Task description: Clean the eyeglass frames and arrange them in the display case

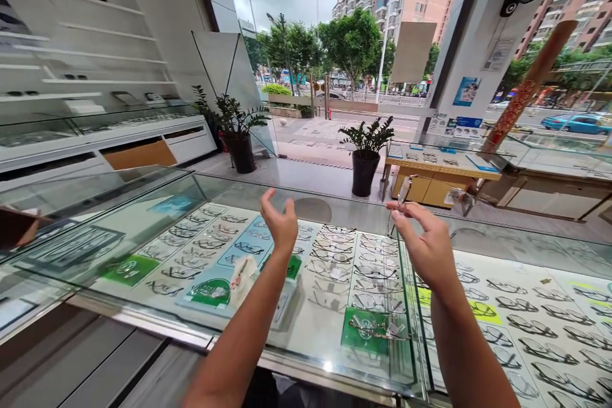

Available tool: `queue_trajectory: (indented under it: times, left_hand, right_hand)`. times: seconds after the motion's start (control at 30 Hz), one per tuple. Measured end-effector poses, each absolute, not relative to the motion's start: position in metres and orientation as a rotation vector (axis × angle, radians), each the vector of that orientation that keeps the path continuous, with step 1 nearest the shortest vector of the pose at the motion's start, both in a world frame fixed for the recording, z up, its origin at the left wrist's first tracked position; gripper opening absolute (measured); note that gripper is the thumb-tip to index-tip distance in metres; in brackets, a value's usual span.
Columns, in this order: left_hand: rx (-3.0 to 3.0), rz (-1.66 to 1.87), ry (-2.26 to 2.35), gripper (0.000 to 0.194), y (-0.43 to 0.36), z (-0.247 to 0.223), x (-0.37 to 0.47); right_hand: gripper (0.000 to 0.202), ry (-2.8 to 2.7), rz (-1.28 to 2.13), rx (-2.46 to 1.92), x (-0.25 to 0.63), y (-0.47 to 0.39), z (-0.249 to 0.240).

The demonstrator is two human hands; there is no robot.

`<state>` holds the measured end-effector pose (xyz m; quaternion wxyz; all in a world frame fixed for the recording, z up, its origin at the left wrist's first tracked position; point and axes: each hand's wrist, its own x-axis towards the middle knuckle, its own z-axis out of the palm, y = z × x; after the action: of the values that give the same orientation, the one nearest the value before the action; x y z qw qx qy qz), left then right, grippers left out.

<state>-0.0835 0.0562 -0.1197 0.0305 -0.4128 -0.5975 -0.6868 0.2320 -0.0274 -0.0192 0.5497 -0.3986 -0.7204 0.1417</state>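
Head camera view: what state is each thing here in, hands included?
Left hand: raised over the counter, fingers parted, nothing visible in it.
Right hand: pinching a pair of glasses.
Held glasses: lifted above the counter; whether both arms are unfolded is unclear.
Display glasses: laid out in rows.
White cloth: crumpled.
Left potted plant: upright.
Right potted plant: upright.

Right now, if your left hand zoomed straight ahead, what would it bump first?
My left hand looks free above the display case; farther on, maybe the potted plant at left, though depth is unclear.
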Motion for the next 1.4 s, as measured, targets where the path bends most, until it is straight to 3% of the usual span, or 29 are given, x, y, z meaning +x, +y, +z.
queue_trajectory:
  times: [0.1,0.2,0.43,0.6,0.77,0.9,1.1,1.23,1.4]
  left_hand:
    - [-1.222,-2.016,-2.189,0.064,0.067,-0.165,-0.097]
    - [-1.285,-1.946,-2.423,0.069,0.078,-0.19,-0.106]
    - [-1.425,-1.937,-2.646,0.023,0.084,-0.202,-0.114]
    - [-1.594,-2.17,-2.419,0.022,0.081,-0.17,-0.096]
    - [-1.972,-2.467,-1.989,0.036,0.081,-0.102,-0.037]
    - [-2.401,-2.946,-1.241,0.051,0.055,-0.046,0.012]
    - [-2.811,-3.395,-0.867,0.047,0.02,-0.014,0.028]
    - [-3.237,-3.257,-0.822,0.074,0.024,-0.017,0.022]
    - [-3.256,-2.888,-1.08,0.076,0.032,-0.03,0.021]
  right_hand:
    - [0.027,-1.724,0.334,-0.938,0.232,-0.027,-0.02]
    - [0.028,-1.731,0.329,-0.932,0.232,-0.027,-0.021]
    - [0.027,-1.768,0.343,-0.939,0.233,-0.025,-0.02]
    - [0.029,-1.776,0.348,-0.955,0.235,-0.026,-0.016]
    - [0.029,-1.759,0.363,-0.94,0.238,-0.026,-0.014]
    - [0.029,-1.738,0.368,-0.942,0.241,-0.022,-0.015]
    - [0.03,-1.708,0.472,-0.952,0.241,-0.018,-0.016]
    - [0.032,-1.727,0.65,-0.926,0.235,-0.018,-0.019]
    - [0.035,-1.749,0.93,-0.853,0.223,-0.015,-0.022]
